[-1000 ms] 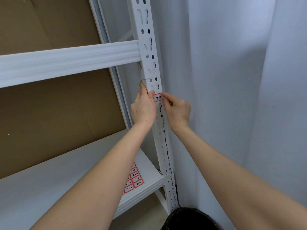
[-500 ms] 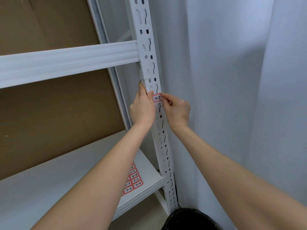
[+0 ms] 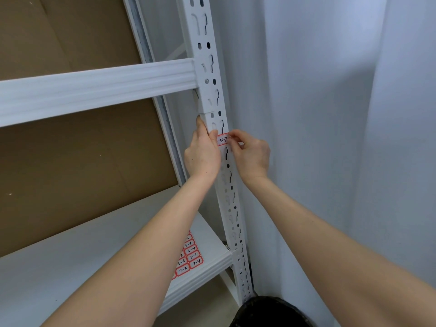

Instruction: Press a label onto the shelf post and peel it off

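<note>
Pinching the flimsy, sticky label [image 3: 223, 139] by its side edges, the left hand [image 3: 202, 155] and right hand [image 3: 252, 153] are flattening it against the stiff upright post [image 3: 232, 197].

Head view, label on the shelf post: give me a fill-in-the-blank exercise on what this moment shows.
1. The label on the white upright post has a border coloured ____.
2. Both the left hand and the right hand touch the ____.
3. The sheet of labels lies on the lower ____, partly hidden by the left forearm.
4. The panel behind the shelves is coloured ____.

Missing words: red; label; shelf; brown
</note>
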`<state>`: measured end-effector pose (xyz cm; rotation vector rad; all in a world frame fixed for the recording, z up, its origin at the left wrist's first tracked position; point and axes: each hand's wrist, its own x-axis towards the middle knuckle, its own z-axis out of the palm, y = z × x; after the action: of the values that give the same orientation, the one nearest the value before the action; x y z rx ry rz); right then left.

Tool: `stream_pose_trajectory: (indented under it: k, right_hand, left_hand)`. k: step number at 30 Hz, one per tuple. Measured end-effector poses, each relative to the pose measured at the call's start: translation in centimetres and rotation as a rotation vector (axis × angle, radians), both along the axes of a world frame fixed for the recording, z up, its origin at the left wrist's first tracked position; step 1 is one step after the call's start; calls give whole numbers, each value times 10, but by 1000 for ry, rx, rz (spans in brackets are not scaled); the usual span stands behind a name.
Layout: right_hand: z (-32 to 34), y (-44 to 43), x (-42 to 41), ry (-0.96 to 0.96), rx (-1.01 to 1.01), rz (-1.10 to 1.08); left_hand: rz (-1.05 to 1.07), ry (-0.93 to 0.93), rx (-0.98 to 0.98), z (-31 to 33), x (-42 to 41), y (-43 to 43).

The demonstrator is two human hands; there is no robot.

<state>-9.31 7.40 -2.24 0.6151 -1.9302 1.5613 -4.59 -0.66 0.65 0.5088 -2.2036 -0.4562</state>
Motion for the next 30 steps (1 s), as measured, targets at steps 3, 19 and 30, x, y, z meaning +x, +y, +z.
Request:
stream_pose_trajectory:
  k: [3, 19, 30]
  right_hand:
    - [2, 1, 0, 2, 26, -7]
    - [-3, 4, 6, 10, 9, 18]
    - [-5, -1, 3, 3, -25, -8]
  left_hand:
    - [4, 2, 6, 1, -1, 0]
    - [-14, 13, 1, 0, 1, 1]
    - [-16, 12, 4, -1, 0, -2]
